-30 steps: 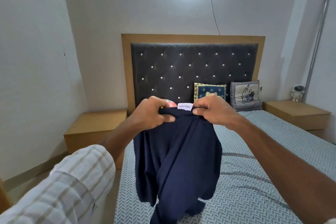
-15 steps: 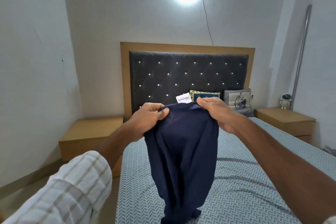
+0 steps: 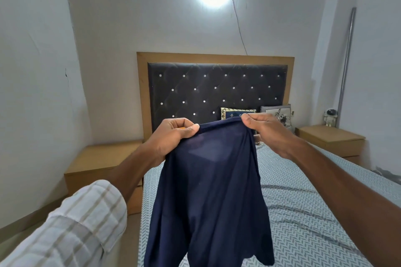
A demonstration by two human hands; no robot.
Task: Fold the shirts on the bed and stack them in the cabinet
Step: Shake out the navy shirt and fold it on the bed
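A navy shirt (image 3: pixel 208 184) is held up in the air over the bed (image 3: pixel 308 212), unfolded, its lower part hanging down near the left side of the mattress. The top edge is pinched by the left hand (image 3: pixel 173 134) and the right hand (image 3: pixel 267 132), fingers closed on the cloth, the edge stretched between them. No fold is seen yet; judged as early in the task. No folded stack and no cabinet are in view, so folding, stacking and storage are all taken as left to do. Other shirts cannot be made out. Open room: the patterned bedspread is bare to the right of the shirt and toward the pillows (image 3: pixel 238 112) at the headboard (image 3: pixel 217 91). The left mattress edge lies just under the hanging cloth, beside a nightstand (image 3: pixel 102 158); laying down further right is advised.
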